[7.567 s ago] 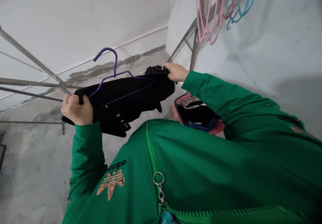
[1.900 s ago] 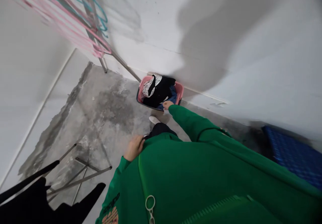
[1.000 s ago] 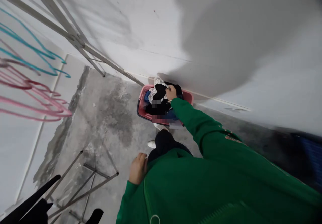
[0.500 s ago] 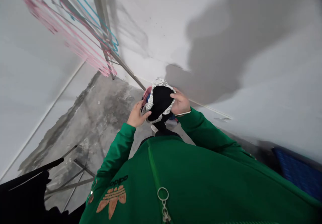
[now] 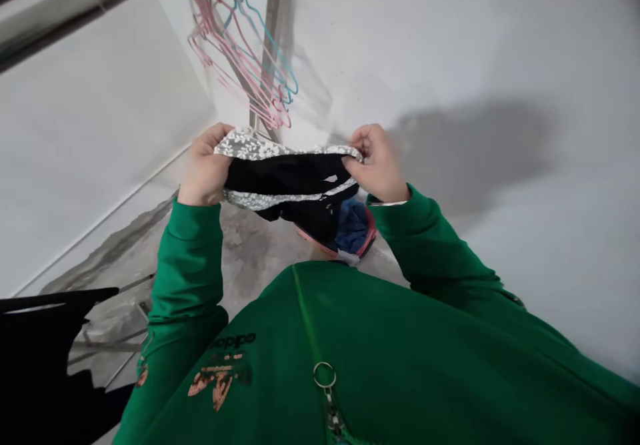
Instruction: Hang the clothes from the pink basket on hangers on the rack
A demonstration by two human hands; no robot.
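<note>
Well, a black garment with white floral lace trim [image 5: 285, 175] stretched out in midair between both hands, just above a pink plastic laundry basket [image 5: 320, 248] on the stained concrete floor [image 5: 245, 251]. Left hand [image 5: 204, 165] at one end of the garment, fingers pressed together and curled over the lace edge. Right hand [image 5: 379, 163] at the other end, thumb and forefinger [image 5: 357, 148] pinching the lace, remaining fingers loosely bent (a thin pale band showing at that wrist, just past the cuff of a green zip-up track jacket [image 5: 400, 338]). Inside the basket, a bunched blue cloth [image 5: 353, 226] beside dark clothing. Farther off, pink and teal wire hangers [image 5: 235, 58] on a grey metal drying rack [image 5: 270, 45] against a white wall [image 5: 475, 51], and another black garment [image 5: 35, 358] at the lower left.
</note>
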